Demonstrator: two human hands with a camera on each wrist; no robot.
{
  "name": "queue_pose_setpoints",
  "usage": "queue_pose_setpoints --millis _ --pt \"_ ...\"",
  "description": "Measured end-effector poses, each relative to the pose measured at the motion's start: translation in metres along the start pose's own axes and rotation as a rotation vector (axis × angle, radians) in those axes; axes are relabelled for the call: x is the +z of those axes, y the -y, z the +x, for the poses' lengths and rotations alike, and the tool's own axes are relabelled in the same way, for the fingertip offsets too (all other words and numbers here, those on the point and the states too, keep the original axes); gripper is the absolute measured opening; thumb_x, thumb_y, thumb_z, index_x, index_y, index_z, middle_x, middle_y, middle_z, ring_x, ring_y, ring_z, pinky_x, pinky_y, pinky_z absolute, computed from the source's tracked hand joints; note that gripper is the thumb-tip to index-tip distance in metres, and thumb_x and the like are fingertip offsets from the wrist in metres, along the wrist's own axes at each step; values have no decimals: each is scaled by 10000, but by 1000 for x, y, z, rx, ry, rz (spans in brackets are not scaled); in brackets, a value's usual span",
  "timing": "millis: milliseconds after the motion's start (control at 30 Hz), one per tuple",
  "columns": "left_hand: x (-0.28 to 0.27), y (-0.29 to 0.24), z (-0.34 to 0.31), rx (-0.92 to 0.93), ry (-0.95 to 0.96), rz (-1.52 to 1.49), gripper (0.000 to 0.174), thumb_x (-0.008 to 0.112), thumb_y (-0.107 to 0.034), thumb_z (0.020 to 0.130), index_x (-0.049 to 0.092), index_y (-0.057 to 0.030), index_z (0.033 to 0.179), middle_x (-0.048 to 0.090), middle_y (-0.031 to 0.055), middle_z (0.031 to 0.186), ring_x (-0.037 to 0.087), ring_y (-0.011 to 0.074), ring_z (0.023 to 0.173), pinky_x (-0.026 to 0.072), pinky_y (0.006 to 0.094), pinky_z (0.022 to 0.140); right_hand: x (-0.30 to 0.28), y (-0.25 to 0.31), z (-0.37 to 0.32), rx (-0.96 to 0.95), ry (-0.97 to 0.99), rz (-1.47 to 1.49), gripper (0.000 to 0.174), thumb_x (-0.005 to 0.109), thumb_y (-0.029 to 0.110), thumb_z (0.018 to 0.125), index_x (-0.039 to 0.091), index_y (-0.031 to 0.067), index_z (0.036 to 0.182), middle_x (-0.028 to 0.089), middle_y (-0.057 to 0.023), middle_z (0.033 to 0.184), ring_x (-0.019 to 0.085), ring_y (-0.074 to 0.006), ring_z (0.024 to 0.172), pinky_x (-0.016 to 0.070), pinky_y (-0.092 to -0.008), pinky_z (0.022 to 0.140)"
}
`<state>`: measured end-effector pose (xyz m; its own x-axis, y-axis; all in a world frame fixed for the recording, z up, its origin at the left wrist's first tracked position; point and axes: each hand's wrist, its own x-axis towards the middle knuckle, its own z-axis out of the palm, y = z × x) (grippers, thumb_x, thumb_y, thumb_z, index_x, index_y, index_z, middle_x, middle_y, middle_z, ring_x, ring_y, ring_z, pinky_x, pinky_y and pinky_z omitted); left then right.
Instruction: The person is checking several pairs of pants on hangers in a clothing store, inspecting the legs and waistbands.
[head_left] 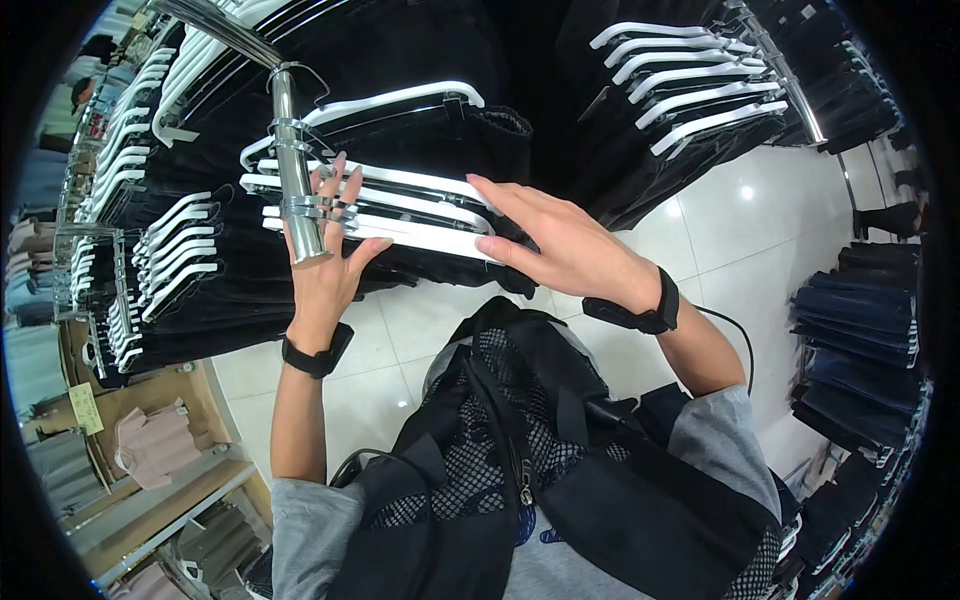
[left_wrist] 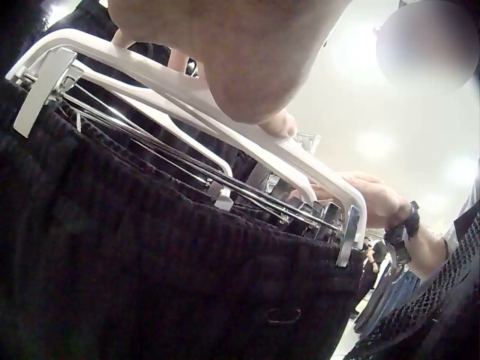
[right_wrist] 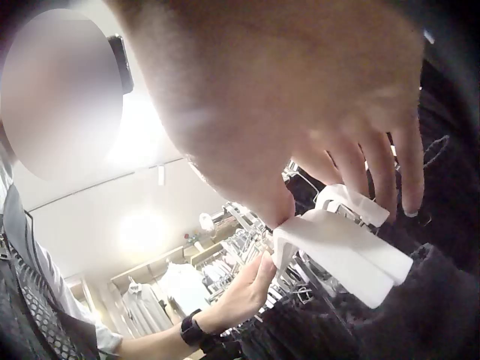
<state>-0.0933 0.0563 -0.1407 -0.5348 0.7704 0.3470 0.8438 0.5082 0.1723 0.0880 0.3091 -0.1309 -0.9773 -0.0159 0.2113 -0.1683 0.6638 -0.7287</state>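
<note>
White hangers [head_left: 410, 232] with black trousers [left_wrist: 150, 255] clipped below hang from a chrome rail [head_left: 292, 170]. Beside the rail's end, the left hand [head_left: 325, 270] touches the hangers' tops, fingers spread between and behind them, thumb out to the right. From above, the left wrist view shows this hand [left_wrist: 232, 52] over a hanger [left_wrist: 176, 86], its fingertips partly hidden. At the hangers' right ends, the right hand [head_left: 570, 240] has straight fingers and thumb spanning the group. The right wrist view has that hand [right_wrist: 300, 90] resting on the white hanger ends [right_wrist: 341, 251].
More white hangers with dark garments hang on a second rail [head_left: 790, 85] at upper right and on racks at left. Dark folded-over trousers [head_left: 850, 350] line the right side. A pink top [head_left: 160, 445] hangs at lower left. Pale floor tiles [head_left: 740, 220] show between racks.
</note>
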Motion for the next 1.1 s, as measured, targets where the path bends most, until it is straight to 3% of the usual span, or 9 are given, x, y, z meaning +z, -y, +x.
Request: queue_pose_setpoints --millis 233,400,500,767,833,900,967,1000,1100 --pt "-8 -5 5 19 19 19 812 746 -507 808 476 -217 1516 472 -12 1557 343 266 1488 225 477 1220 -13 -3 9 35 133 -52 661 578 372 1022 380 -26 1513 567 -284 1374 614 -404 1191 496 -430 1015" --pt "-7 -6 7 10 11 29 759 673 -576 857 491 -222 1503 473 -15 1555 354 250 1480 189 492 1228 -49 2 32 67 335 44 595 587 383 1013 503 -39 1423 669 -253 1220 669 -400 1078 518 -401 970" --pt "-9 -7 9 26 6 35 755 676 -568 862 492 -215 1503 474 -12 1554 359 251 1477 185 493 1228 -65 -28 63 -109 377 -11 487 577 370 1024 609 -17 1318 649 -208 1278 635 -347 1169 491 -382 1015" --pt "-9 -13 9 12 -4 70 726 659 -561 891 479 -218 1505 473 -20 1552 371 262 1466 178 519 1222 -33 -41 167 -95 144 -170 507 638 323 987 583 -39 1337 652 -211 1247 622 -328 1181 490 -391 1009" --pt "-10 -11 8 12 -23 75 716 650 -566 898 475 -228 1505 469 -30 1556 395 264 1446 192 530 1212 -20 -41 181 -173 37 -544 514 648 279 969 558 -40 1363 654 -213 1226 620 -336 1142 506 -426 973" --pt "-10 -12 6 16 -21 79 713 644 -573 898 474 -232 1501 469 -33 1556 421 256 1418 198 547 1203 -19 -38 191 -258 -3 -640 450 655 262 952 616 -9 1309 690 -208 1124 618 -339 1096 519 -454 930" --pt "-9 -11 7 24 -55 94 711 644 -574 898 472 -232 1497 470 -34 1554 444 264 1388 230 575 1181 -27 -31 198 -126 271 -643 392 664 276 948 670 20 1245 716 -203 1014 613 -334 1092 523 -456 903" --pt "-9 -12 7 25 -58 102 712 645 -574 897 470 -232 1497 472 -35 1551 445 271 1383 247 585 1169 -27 -32 200 -137 273 -646 392 664 276 948 670 20 1245 716 -203 1014 613 -334 1092 523 -456 903" --pt "-5 -13 5 21 -83 116 711 645 -577 895 476 -228 1491 473 -38 1548 441 298 1368 286 607 1138 -31 -35 198 6 362 -388 362 575 352 1009 703 34 1128 735 -133 855 705 -305 873 540 -429 809"
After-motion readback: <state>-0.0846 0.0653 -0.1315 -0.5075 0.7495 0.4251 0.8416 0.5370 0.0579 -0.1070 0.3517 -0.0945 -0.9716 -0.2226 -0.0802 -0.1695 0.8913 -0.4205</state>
